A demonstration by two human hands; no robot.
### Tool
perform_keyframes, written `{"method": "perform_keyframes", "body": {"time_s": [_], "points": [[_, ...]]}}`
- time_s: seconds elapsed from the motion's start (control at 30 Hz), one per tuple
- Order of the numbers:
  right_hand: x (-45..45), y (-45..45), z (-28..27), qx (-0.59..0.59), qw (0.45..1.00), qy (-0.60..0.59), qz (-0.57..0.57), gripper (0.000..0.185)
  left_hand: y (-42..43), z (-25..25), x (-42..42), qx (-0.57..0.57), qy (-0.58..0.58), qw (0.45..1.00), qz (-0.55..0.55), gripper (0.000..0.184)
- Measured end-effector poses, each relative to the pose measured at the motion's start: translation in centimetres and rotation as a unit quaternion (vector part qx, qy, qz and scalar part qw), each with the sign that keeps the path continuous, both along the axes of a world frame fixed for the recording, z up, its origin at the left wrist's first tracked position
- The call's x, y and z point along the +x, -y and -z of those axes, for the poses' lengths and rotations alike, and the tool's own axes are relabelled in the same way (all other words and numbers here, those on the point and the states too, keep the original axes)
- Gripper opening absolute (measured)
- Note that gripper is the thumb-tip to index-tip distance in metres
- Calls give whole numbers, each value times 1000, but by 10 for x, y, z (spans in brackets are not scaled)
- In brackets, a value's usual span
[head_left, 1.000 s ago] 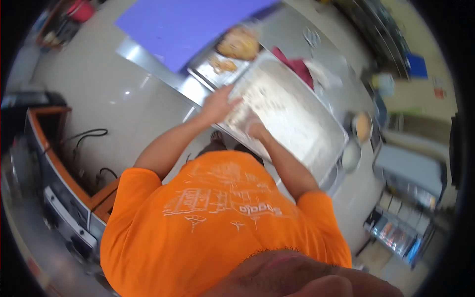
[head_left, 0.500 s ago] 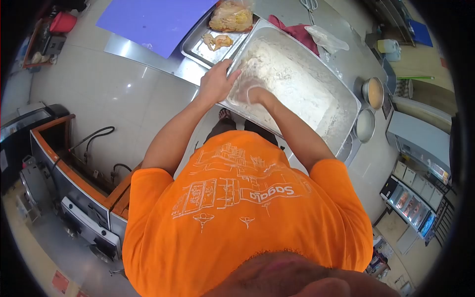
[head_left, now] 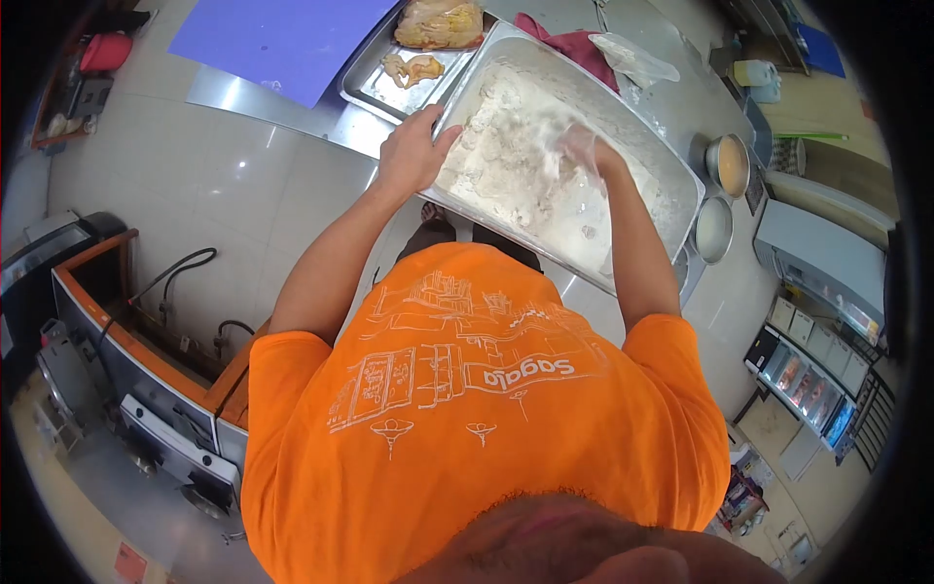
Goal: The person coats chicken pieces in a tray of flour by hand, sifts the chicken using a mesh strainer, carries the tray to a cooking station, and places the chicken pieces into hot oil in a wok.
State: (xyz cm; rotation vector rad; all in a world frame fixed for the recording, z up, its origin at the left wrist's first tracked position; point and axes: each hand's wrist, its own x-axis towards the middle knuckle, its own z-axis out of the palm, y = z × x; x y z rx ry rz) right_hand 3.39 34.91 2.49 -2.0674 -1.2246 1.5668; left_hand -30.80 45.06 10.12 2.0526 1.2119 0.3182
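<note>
A large metal tray [head_left: 650,115] holds white flour [head_left: 520,175], lumpy on its left side. My left hand [head_left: 413,151] grips the tray's near-left rim, its thumb on the inner side. Over the flour, right of the middle, is my right hand [head_left: 592,154], seemingly in a clear glove; its fingers are smeared by motion, and whether they hold anything is unclear. Just left of the flour stands a smaller metal tray [head_left: 365,83] with raw-looking pieces [head_left: 413,70] and a plastic bag of yellowish meat [head_left: 440,23].
A purple board [head_left: 277,44] lies at the upper left. Beyond the flour tray are a dark red cloth [head_left: 574,47] and a clear plastic bag [head_left: 634,60]. Two round bowls, one with orange contents [head_left: 728,165] and one pale [head_left: 713,231], stand at the right.
My right hand has moved from the near-left part of the flour rightward and away from my body. My left hand stays on the rim. The flour's surface at the left is now more exposed.
</note>
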Motion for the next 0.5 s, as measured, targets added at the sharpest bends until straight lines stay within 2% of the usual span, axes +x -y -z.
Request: {"method": "perform_keyframes", "body": {"time_s": [0.1, 0.13, 0.17, 0.2, 0.23, 0.27, 0.3, 0.33, 0.37, 0.43, 0.5], "points": [[33, 1, 59, -44, 961, 256, -89, 64, 4, 11, 2, -1, 22, 1000, 5, 54], [26, 14, 105, -28, 927, 362, -91, 65, 10, 26, 5, 6, 39, 999, 2, 56], [6, -3, 128, 7, 884, 458, -94, 67, 3, 30, 4, 24, 49, 998, -11, 59], [-36, -1, 91, 14, 915, 398, -60, 76, 4, 14, 4, -63, 11, 998, -19, 64], [-67, -9, 50, -68, 939, 317, -114, 85, 8, 8, 0, -96, 44, 994, -22, 66], [-84, -7, 46, -51, 959, 245, -130, 88, 9, 29, 3, -36, 23, 999, -22, 63], [-72, 16, 86, 73, 963, 184, -185, 70, 6, 37, 3, -13, 38, 999, -12, 62], [-64, 19, 87, 130, 947, 163, -245, 63, 8, 38, 2, 14, 54, 998, -19, 54], [-56, 21, 90, 188, 924, 142, -301, 57, 7, 19, -4, 5, 45, 999, -9, 53], [-62, 1, 16, 183, 866, 253, -391, 49, 6, -2, -7, -8, 39, 999, 8, 49], [-50, -10, 3, 105, 930, 285, -206, 47, 6, -9, -8, -6, 42, 999, 22, 45]]}}
